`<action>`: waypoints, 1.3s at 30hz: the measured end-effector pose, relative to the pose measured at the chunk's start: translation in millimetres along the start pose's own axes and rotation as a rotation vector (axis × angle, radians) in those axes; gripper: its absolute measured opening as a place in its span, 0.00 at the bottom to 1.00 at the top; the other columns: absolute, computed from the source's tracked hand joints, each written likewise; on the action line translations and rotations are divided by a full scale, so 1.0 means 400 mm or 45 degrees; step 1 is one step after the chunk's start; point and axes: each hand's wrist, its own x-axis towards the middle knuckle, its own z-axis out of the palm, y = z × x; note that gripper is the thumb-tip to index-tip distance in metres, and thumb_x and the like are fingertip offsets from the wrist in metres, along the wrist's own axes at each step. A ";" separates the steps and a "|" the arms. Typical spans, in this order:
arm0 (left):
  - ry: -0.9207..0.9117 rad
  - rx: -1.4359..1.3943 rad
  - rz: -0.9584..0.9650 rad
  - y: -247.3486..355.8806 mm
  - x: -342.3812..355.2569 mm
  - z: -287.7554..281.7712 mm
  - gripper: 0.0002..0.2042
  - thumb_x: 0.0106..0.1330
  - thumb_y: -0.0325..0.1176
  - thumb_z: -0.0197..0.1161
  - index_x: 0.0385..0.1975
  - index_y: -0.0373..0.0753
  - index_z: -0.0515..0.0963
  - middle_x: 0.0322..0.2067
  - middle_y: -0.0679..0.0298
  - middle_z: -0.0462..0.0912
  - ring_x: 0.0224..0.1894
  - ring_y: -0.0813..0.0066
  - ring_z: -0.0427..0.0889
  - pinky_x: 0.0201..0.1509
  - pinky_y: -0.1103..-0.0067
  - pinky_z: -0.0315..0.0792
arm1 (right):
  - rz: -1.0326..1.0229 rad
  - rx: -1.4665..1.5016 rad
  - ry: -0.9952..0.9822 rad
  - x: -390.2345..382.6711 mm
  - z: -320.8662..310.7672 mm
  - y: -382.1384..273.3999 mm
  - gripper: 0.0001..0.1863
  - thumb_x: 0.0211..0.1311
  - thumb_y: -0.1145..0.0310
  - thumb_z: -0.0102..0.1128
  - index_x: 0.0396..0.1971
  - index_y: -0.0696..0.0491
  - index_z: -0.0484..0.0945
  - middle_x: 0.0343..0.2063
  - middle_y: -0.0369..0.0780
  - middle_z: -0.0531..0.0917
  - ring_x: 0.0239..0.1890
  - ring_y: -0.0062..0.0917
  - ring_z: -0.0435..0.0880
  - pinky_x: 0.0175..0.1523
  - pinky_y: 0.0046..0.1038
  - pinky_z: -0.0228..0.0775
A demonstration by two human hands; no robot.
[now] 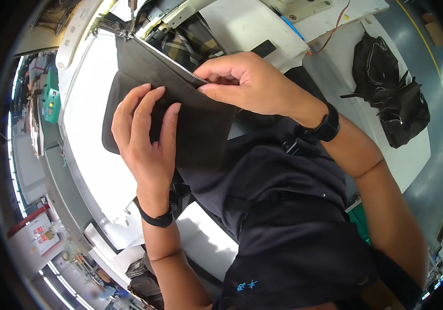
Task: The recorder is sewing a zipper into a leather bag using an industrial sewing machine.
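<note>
A dark brown fabric panel (pixel 200 137) lies over the white work surface and hangs toward my lap. Along its upper right edge runs a metal-toothed zipper (pixel 172 61), whose far end reaches the sewing machine's presser foot (pixel 123 32). My left hand (pixel 144 126) rests on the panel, fingers apart and pressing the cloth. At the zipper's near end, my right hand (pixel 255 85) pinches the zipper edge between thumb and curled fingers; part of that grip is hidden. Plaid cloth (pixel 180 45) shows beyond the zipper.
Crumpled dark fabric pieces (pixel 386 93) lie on the white table at the right. A dark flat object (pixel 263 49) sits beyond my right hand, near a blue stick-like item (pixel 292 27). On the far left stands a green box (pixel 51 95).
</note>
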 end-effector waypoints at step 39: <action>-1.177 -0.227 0.173 -0.023 0.332 -0.048 0.10 0.68 0.28 0.68 0.48 0.40 0.84 0.42 0.65 0.85 0.38 0.73 0.80 0.46 0.76 0.75 | 0.057 -0.050 0.011 -0.009 -0.023 -0.007 0.11 0.72 0.70 0.62 0.46 0.60 0.85 0.30 0.39 0.88 0.31 0.17 0.82 0.40 0.24 0.75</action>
